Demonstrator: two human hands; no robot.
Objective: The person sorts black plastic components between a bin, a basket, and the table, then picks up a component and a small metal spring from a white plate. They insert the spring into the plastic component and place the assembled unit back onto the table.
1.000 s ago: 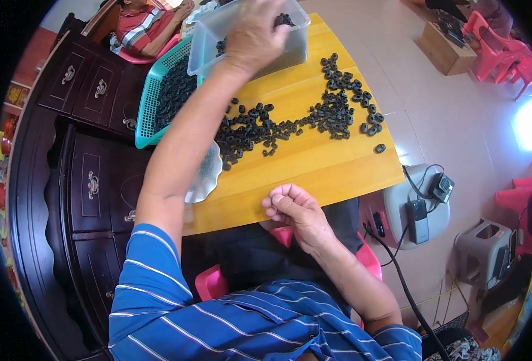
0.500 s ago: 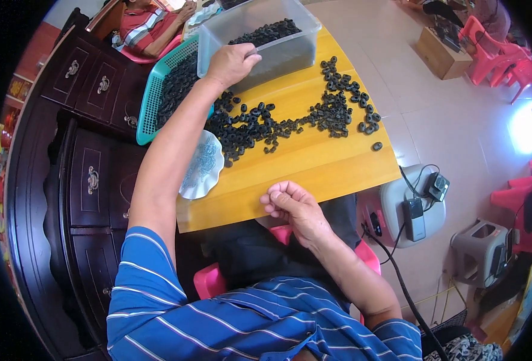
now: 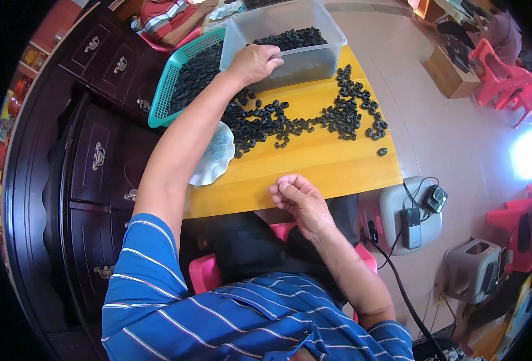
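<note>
My left hand reaches far out to the near left part of a clear plastic bin, its fingers closed at the rim. Whether it grips the rim or a small piece is hidden. Black small parts fill part of that bin. Above the table's near edge, my right hand is held with thumb and fingertips pinched together; anything between them is too small to make out. Loose black parts lie in a band across the yellow table, between my hands and the bin.
A green basket of black pieces stands left of the bin. Nearer, a white scalloped dish holds small bluish bits. Dark drawers line the left side. A grey stool with devices and cables stands right of the table. Another person sits beyond.
The whole view has shifted, so the table and bin appear further right and slightly lower. Both hands keep nearly the same pose and place relative to the table.
</note>
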